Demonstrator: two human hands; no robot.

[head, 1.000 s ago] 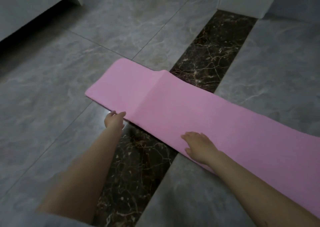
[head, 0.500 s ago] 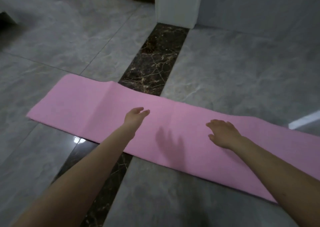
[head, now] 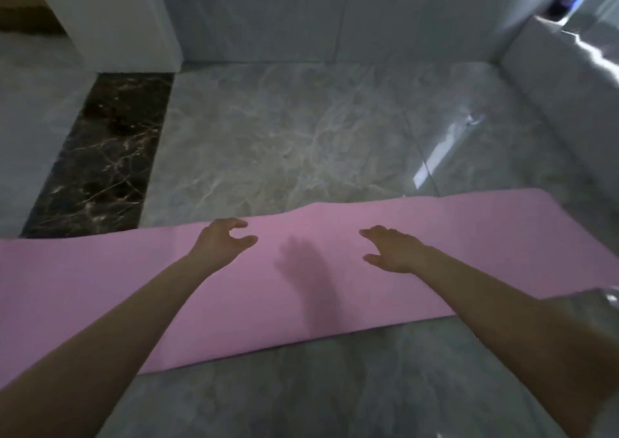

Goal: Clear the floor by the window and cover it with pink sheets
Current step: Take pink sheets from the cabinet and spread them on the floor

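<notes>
Both hands are empty with fingers loosely spread: the left hand [head: 223, 240], which a second ago pinched the sheet's near edge, now hovers over the long flat pink foam sheet [head: 469, 236]; the right hand [head: 392, 250] has lifted off it too. The sheet lies released across mid-frame on the grey marble floor [head: 301, 143], bare beyond, so more covering probably remains.

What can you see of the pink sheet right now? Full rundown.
The pink sheet is a long, plain, matte strip lying flat across the grey marble floor, running off the left edge. Its far edge ripples slightly near the middle. Its left part crosses the dark marble band. Both hands are open over it, left hand and right hand; contact is unclear. A hand shadow falls between them.
</notes>
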